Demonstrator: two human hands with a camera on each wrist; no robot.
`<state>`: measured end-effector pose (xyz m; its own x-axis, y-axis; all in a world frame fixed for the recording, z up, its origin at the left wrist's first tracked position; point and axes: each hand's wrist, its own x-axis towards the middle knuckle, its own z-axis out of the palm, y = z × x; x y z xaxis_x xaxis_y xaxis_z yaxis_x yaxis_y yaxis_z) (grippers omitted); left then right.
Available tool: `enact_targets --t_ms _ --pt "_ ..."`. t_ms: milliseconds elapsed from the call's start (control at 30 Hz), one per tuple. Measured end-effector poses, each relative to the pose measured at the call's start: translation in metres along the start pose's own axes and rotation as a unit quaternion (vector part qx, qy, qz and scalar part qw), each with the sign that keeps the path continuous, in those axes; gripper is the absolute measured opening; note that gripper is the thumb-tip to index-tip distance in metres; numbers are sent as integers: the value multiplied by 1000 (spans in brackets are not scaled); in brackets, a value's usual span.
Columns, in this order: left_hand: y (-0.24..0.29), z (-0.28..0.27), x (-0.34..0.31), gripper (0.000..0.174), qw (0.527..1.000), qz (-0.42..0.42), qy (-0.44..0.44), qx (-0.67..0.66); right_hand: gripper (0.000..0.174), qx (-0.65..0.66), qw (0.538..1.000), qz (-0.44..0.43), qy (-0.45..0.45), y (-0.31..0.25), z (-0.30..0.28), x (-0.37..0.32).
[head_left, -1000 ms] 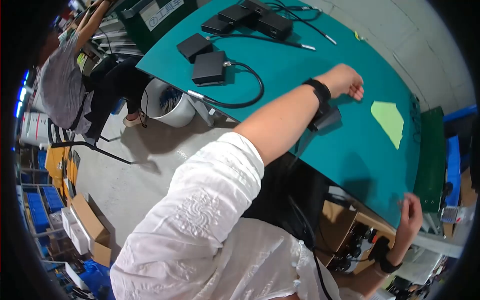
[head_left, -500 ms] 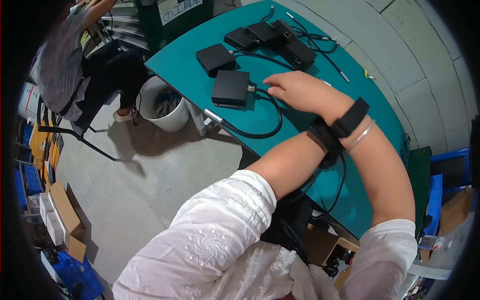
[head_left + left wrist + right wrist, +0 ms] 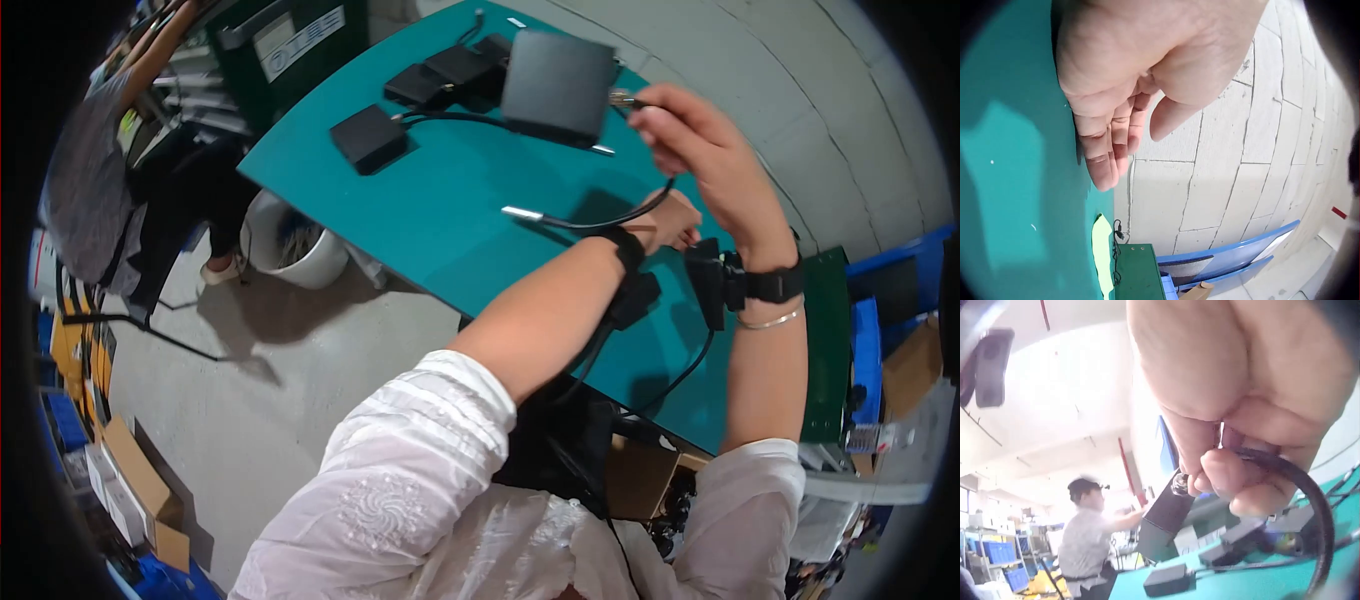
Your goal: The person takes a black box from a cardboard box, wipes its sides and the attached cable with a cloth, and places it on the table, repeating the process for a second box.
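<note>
Well, pinching with the right grip, between thumb and fingers, a silver metal connector on the side of a large, flat, square black box. Raised above the teal counter, at upper centre of the frame, by that connector. Tilted in the right wrist view, just beside the fingertips. Leading out of the pinch, down and then left in a loop, a thick black cable with a silver metal tip.

Lower down, between the cable's bend and a black wrist strap, lying low over the counter, the left grip. Relaxed, with slightly bent fingers close together and thumb apart; too hard to tell how firmly set against the surface. Beyond those fingers in the left wrist view, a pale green sheet, near a green cabinet and a white block wall.

At upper left of the counter, a smaller square black box with a thin black lead running right. Just behind, a cluster of dark boxes, partly hidden by the raised one. On the floor at left, a white bin near a seated person in a grey shirt.
</note>
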<state>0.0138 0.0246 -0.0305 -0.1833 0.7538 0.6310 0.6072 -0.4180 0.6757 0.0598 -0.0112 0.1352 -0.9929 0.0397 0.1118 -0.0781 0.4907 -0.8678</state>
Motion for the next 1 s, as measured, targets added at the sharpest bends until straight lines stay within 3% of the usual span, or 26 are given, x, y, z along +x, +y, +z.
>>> enact_targets --t_ms 33,67,133,200,300,333,400,467,500,533,600,733,800,867,1000 --pt "0 1 -5 14 936 -159 17 -312 17 23 998 -12 52 -1 -17 -17" --pt "3 0 -9 21 754 -306 24 -581 17 16 998 -9 68 2 -34 -35" --pt "11 -12 -9 24 773 -282 -4 -568 19 67 991 -31 115 17 -63 -74" --pt "17 -11 -1 23 786 -316 6 -531 18 81 982 -26 167 38 -88 -111" --pt "29 -17 0 28 808 -285 -28 -515 17 259 945 -44 197 80 -119 -159" --pt "29 -16 2 30 802 -261 -48 -535 18 260 933 -13 250 96 -122 -174" --pt "39 -12 5 35 808 -251 -92 -525 18 292 916 22 274 119 -118 -188" --pt "51 -6 4 40 753 -257 -149 -588 17 335 918 25 212 137 -110 -194" --pt "49 1 2 56 758 -247 -182 -575 17 344 922 32 176 142 -107 -192" --pt "50 4 1 56 759 -253 -182 -572 17 350 919 31 176 147 -100 -189" --pt "71 3 2 66 648 -257 -271 -664 17 348 919 35 182 156 -87 -181" --pt "79 9 3 78 540 -301 -215 -756 20 297 942 30 156 163 -86 -172" --pt "76 7 4 79 532 -303 -231 -756 22 314 939 28 133 159 -84 -173" --pt "80 7 5 75 586 -324 -211 -712 24 246 953 47 171 155 -80 -173" --pt "91 4 4 71 581 -327 -190 -721 27 163 962 43 215 162 -80 -169"
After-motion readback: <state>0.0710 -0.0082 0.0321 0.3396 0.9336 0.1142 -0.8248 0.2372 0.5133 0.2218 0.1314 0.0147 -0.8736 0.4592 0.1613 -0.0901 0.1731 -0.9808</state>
